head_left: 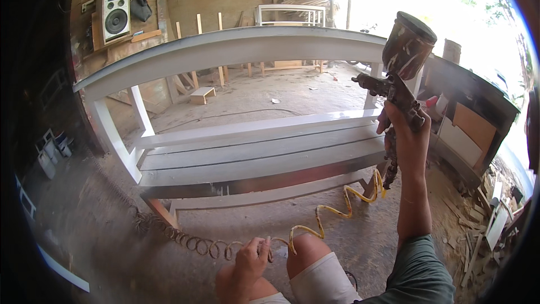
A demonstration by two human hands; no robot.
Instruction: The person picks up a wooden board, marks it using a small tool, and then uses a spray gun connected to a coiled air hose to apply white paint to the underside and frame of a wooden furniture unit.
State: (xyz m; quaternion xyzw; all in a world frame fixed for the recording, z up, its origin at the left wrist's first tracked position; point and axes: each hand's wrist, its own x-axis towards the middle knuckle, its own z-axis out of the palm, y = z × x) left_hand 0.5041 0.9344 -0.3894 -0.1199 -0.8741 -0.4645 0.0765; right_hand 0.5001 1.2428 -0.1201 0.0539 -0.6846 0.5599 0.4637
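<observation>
My right hand is raised at the right, wrapped round the grip of a paint spray gun. A stained, round paint cup sits on top of the gun, whose nozzle points left. From the gun's lower end a yellow coiled air hose runs down toward my knees. My left hand is closed on the hose near my left knee; brown coils continue leftward from there. Before me stands a long table frame with a white slatted lower shelf. The shelf's front edge is partly white, partly bare dark brown.
A dark cabinet with a board leaning on it stands right of the frame. Wood scraps lie at the lower right. Behind are a small stool, a white frame and a wall speaker. Containers stand at left.
</observation>
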